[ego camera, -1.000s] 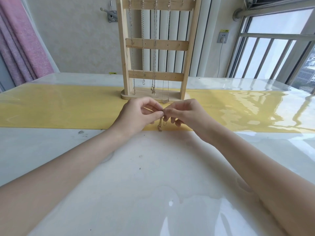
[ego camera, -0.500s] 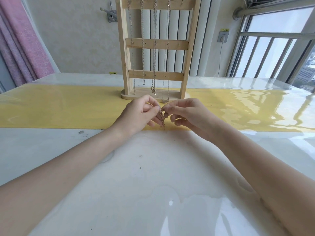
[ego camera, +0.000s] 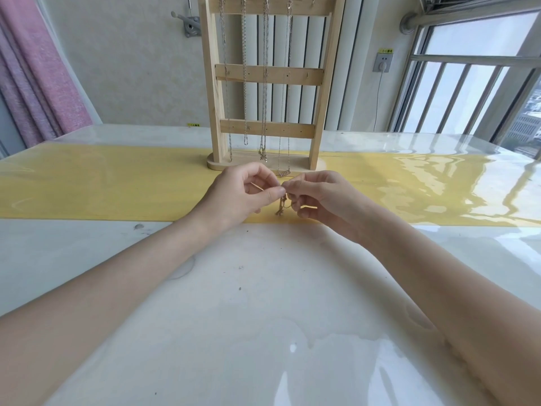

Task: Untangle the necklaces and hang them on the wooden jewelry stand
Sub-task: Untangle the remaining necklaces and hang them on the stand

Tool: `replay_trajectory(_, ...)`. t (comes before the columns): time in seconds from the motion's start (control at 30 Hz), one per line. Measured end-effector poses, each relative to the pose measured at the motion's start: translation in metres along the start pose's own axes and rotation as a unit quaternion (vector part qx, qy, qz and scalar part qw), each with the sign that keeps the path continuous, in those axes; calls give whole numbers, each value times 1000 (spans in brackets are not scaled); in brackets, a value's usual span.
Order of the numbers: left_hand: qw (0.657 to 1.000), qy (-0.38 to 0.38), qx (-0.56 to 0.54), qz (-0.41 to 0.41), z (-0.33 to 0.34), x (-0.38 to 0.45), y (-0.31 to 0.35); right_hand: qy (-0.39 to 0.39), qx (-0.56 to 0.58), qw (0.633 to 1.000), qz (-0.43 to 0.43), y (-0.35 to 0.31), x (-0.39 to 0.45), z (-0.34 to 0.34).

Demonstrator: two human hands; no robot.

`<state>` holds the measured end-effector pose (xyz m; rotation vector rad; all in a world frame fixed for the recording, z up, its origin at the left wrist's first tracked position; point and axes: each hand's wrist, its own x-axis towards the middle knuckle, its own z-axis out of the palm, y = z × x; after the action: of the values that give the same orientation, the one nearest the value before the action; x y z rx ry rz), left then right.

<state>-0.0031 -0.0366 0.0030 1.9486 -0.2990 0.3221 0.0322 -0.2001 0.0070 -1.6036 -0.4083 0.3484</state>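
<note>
— Where does the wooden jewelry stand [ego camera: 268,80] sit?

— Upright on the table [ego camera: 263,317], on the runner [ego camera: 102,183] that crosses it from left to right, with 4 chains [ego camera: 265,83] hanging down its front.

— And the hands?

— Just before the stand's base: left hand [ego camera: 238,196] and right hand [ego camera: 319,197], fingertips meeting, with a tangled necklace [ego camera: 281,205] dangling between them.

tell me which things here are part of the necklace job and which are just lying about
Part of the job:
- small tangled gold chain, pinched by left hand and right hand
- tall pale wooden jewelry stand
- silver chains already hanging on it

Just there:
- yellow table runner
- pink curtain
- grey wall socket
</note>
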Motion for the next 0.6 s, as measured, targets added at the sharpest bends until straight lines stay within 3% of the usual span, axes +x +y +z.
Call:
replay_trajectory(0.23,999,15,35,10,0,1,-1,-7,-9,1000,7,0,1,1)
replay_trajectory(0.47,999,4,-16,-48,-6,2,1,2,-87,996,-28,-4,-1,1)
replay_trajectory(0.6,997,1,-43,-61,-4,0,3,-19,-119,993,-6,-4,-3,1)
